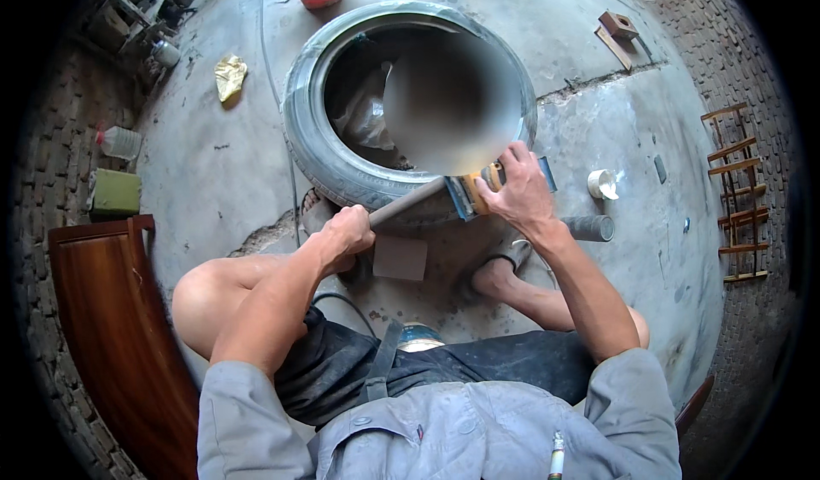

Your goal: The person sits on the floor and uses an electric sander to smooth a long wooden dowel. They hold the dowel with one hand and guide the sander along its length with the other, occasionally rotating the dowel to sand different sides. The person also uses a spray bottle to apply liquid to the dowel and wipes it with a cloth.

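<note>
A seated person's left hand [348,231] is wrapped tight around a grey handle [408,202], while the right hand [518,191] clamps the tool's yellow-and-blue head [472,191] against the near sidewall of a tyre [318,151] lying flat mid-floor on cracked concrete [213,181]; a white cup [602,184] stands to the right.

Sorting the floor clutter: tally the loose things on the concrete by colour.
Yellow: 1, crumpled rag
White: 2, cup and plastic jug
Green: 1, box
Grey: 1, roll
Black: 1, tyre
Total: 6
</note>
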`<act>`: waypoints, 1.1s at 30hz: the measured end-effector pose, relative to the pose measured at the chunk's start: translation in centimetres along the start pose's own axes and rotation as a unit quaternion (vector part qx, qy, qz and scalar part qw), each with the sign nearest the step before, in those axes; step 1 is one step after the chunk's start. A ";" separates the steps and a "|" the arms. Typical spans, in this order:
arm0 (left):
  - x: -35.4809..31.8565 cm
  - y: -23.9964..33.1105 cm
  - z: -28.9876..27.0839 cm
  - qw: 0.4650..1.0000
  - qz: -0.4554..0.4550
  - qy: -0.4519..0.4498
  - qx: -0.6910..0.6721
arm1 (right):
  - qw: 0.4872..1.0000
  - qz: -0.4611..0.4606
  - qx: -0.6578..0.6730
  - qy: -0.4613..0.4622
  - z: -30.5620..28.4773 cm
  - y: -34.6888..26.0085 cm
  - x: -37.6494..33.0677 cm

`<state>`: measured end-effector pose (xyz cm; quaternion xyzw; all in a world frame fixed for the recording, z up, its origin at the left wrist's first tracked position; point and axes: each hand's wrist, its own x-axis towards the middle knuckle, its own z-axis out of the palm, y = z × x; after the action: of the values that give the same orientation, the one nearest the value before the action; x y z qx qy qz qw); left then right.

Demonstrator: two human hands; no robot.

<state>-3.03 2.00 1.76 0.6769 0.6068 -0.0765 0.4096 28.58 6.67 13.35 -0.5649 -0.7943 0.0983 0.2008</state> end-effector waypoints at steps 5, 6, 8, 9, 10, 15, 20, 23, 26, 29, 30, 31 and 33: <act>-2.1 3.1 0.1 0.994 -0.036 0.089 0.054 | 0.997 -0.050 0.042 -0.047 3.4 -1.9 3.5; -2.1 3.8 0.5 0.992 -0.025 0.107 0.067 | 0.996 -0.053 0.008 -0.077 4.6 -0.8 5.0; -2.3 3.4 1.2 0.985 -0.016 0.145 0.096 | 0.990 -0.050 -0.038 -0.126 6.7 -0.3 7.7; -2.2 3.4 1.3 0.984 -0.016 0.151 0.099 | 0.987 -0.039 -0.056 -0.146 6.6 -0.9 8.5; -2.3 3.0 1.5 0.982 -0.025 0.155 0.101 | 0.986 -0.011 -0.056 -0.159 4.8 -3.5 9.0; -1.9 3.5 -0.3 0.993 -0.060 0.089 0.049 | 0.998 -0.033 0.007 -0.056 2.7 -4.6 4.2; -1.5 3.9 -1.8 0.997 -0.068 0.022 0.021 | 0.997 -0.057 0.022 0.040 2.4 -4.6 -1.7; -1.7 3.8 -1.1 0.996 -0.070 0.033 0.043 | 0.998 -0.052 0.013 0.022 2.6 -5.5 -2.0; -2.0 3.4 1.3 0.986 -0.017 0.131 0.102 | 0.999 -0.039 0.001 -0.015 2.8 -7.2 1.1; -1.8 3.1 3.4 0.972 -0.028 0.209 0.108 | 0.994 -0.006 -0.016 -0.104 3.8 -7.9 4.4; -1.7 3.0 3.7 0.968 -0.022 0.221 0.114 | 0.993 0.002 -0.028 -0.112 4.0 -7.8 5.5; -1.6 3.2 3.6 0.968 -0.025 0.221 0.115 | 0.992 0.010 -0.038 -0.122 4.4 -7.8 6.4; -1.6 3.6 3.1 0.968 -0.036 0.222 0.113 | 0.991 0.020 -0.037 -0.129 4.3 -7.6 6.5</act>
<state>0.95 -0.91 2.36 0.6968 0.6935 -0.0072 0.1826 18.38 10.43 13.77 -0.5706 -0.8050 0.1453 0.0734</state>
